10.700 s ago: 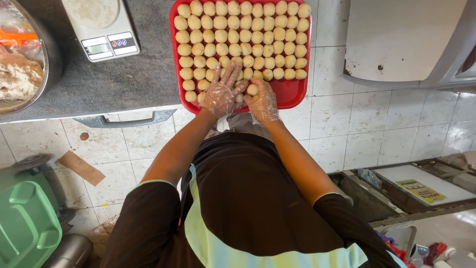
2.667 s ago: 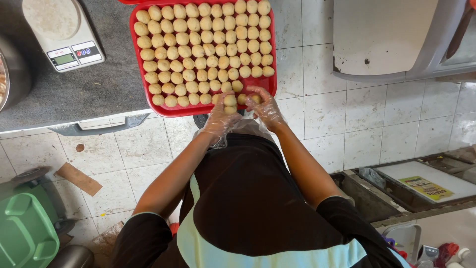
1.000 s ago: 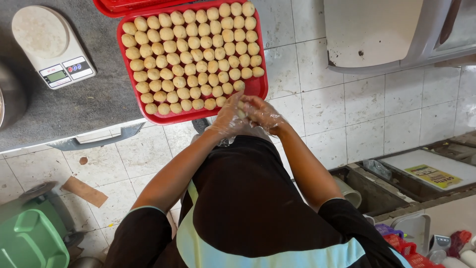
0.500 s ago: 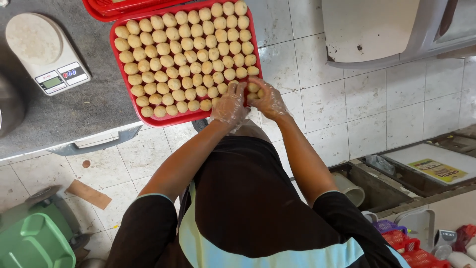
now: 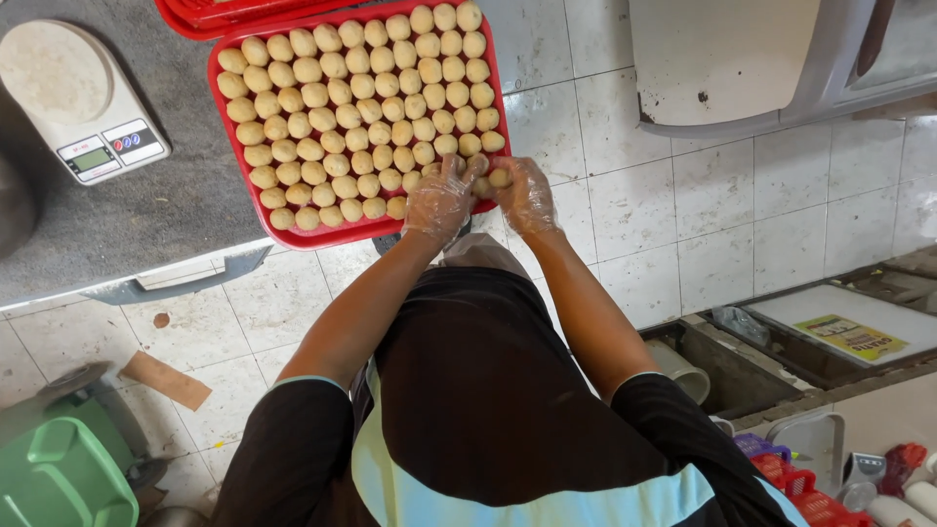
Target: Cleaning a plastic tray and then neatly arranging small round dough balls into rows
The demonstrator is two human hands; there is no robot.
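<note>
Both gloved hands, left point(image 5: 439, 200) and right point(image 5: 527, 195), meet over a dough ball point(image 5: 500, 178) at the near corner of the red tray point(image 5: 322, 237), which rests on the grey tabletop point(image 5: 146, 224) beside a kitchen scale point(image 5: 83, 102).

Scale: a white digital kitchen scale point(image 5: 83, 115) with a round platform sits on the grey worktop point(image 5: 166, 220), left of the tray.
Second tray: a red one point(image 5: 229, 14) lies at the top edge, partly out of view.
Floor: white tiles point(image 5: 673, 185); a scrap of brown cardboard point(image 5: 164, 380) lies on them.
Lower left: a green plastic stool point(image 5: 61, 476).
Lower right: red baskets point(image 5: 800, 483).
</note>
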